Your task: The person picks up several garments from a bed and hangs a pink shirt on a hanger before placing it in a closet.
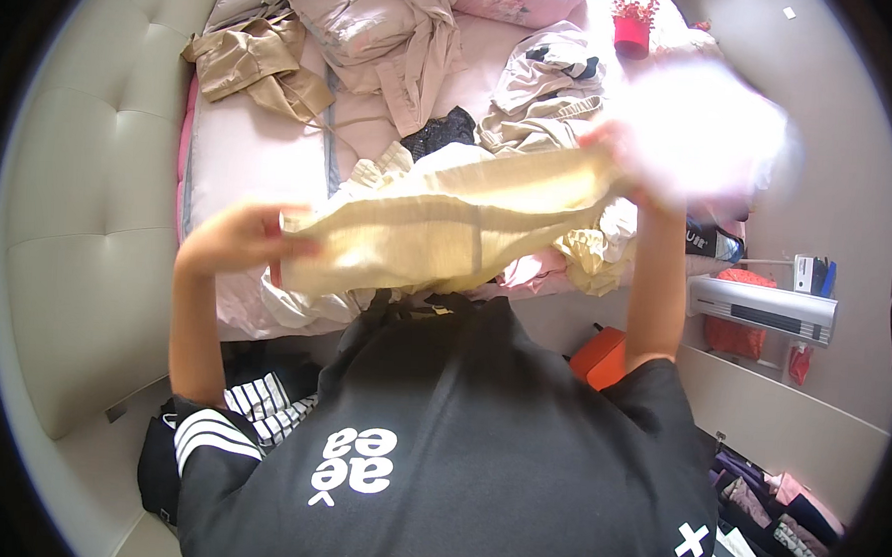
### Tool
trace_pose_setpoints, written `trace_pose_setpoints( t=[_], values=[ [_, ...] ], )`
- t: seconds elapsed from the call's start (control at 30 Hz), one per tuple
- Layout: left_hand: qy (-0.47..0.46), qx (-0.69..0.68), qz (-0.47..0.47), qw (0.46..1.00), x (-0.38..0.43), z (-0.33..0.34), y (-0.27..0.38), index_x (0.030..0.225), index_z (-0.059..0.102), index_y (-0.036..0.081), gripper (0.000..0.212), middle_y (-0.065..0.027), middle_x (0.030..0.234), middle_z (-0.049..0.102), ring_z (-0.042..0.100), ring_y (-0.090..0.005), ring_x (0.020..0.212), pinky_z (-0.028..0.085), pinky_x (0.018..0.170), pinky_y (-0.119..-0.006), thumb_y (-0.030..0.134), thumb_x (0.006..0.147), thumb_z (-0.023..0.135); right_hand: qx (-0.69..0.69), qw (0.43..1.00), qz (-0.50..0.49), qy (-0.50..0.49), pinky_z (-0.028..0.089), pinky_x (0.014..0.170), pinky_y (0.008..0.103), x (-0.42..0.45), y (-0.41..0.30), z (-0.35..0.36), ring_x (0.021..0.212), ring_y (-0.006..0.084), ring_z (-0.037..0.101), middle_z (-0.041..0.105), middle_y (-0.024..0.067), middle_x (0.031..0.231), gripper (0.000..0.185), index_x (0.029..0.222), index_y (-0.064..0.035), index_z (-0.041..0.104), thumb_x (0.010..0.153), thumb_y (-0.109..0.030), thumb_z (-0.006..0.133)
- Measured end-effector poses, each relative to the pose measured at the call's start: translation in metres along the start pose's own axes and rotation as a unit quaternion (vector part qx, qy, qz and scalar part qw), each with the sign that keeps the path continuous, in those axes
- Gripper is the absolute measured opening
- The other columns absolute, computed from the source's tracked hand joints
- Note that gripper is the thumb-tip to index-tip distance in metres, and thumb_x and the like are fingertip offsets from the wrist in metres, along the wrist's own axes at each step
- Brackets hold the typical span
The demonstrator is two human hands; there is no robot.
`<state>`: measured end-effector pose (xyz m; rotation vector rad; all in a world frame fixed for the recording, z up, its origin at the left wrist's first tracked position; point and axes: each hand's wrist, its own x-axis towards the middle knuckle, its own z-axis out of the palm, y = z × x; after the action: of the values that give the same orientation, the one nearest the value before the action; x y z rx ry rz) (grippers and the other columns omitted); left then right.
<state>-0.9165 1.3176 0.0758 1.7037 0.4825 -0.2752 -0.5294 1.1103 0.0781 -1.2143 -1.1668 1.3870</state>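
Observation:
A pale yellow garment point(425, 240) is stretched between my two hands above the edge of the bed. My left hand point(250, 236) grips its left end, with the fingers slightly blurred. At its right end, my right hand point(619, 155) holds the cloth, partly washed out by a bright white glare. Behind and below the garment lie other clothes: a black textured piece point(441, 133), beige clothing point(534, 129) with a gathered waistband and a crumpled pale yellow piece point(592, 259).
A tan garment point(257, 65) and a bunched quilt point(360, 21) lie farther back on the bed. A red pot point(632, 39) holds a plant. The padded headboard point(85, 173) stands left; an orange-red box point(599, 358) and folded clothes point(772, 509) are at right.

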Motion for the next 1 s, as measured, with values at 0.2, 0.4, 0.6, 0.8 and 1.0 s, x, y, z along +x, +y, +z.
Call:
trace_pose_setpoints(
  t=[0.2,0.4,0.6,0.8,1.0],
  values=[
    [0.299,0.221,0.06,0.926,0.091,-0.122,0.036,0.105,0.052,0.003,0.019,-0.0047,0.073,0.056,0.058,-0.0114,0.059,0.049,0.052,-0.026,0.013,0.089,0.049,0.072,0.968,-0.165,0.173,0.039,0.087,0.0291,0.16,-0.015,-0.03,0.097,0.0157,0.054,0.059,0.0106,0.106,0.033,0.115,-0.0018,0.052,0.082,-0.007,0.053],
    [0.495,0.015,0.35,0.796,0.135,-0.201,-0.004,0.131,0.023,0.001,0.057,-0.0137,0.117,0.045,0.049,-0.0226,0.107,0.042,0.09,-0.032,0.018,0.086,0.054,-0.044,0.94,-0.2,0.271,0.039,0.092,0.0309,0.167,0.033,-0.036,0.106,0.0166,0.051,0.057,0.01,0.115,0.039,0.121,-0.0027,0.05,0.081,-0.004,0.051],
    [0.361,-0.149,-0.088,0.916,0.173,-0.065,-0.174,0.139,-0.006,0.006,0.111,-0.0182,0.134,0.028,0.045,-0.0253,0.11,0.04,0.087,-0.036,0.034,0.066,0.074,0.017,0.972,0.14,0.19,0.035,0.098,0.0347,0.108,0.23,0.014,0.118,0.0222,0.044,0.045,0.0119,0.13,0.062,0.131,-0.0089,0.039,0.075,-0.02,0.064],
    [0.115,-0.265,-0.346,0.893,0.2,0.101,-0.246,0.135,0.024,0.002,0.079,-0.0149,0.119,0.049,0.055,-0.0177,0.09,0.049,0.072,-0.03,0.023,0.074,0.07,-0.34,0.854,0.357,0.164,0.028,0.103,0.0404,0.042,0.321,0.05,0.125,0.0333,0.03,0.036,0.0191,0.133,0.094,0.131,-0.0087,0.035,0.055,-0.042,0.078],
    [0.042,-0.496,-0.32,0.807,0.216,0.151,-0.235,0.136,0.023,0.013,0.074,-0.0111,0.13,0.038,0.049,-0.0235,0.108,0.042,0.087,-0.037,0.016,0.077,0.067,-0.673,0.644,0.343,-0.12,0.007,0.107,0.0526,0.035,0.317,0.088,0.131,0.0312,0.021,0.036,0.0103,0.134,0.077,0.12,-0.0109,0.051,0.054,-0.041,0.077]
  ],
)
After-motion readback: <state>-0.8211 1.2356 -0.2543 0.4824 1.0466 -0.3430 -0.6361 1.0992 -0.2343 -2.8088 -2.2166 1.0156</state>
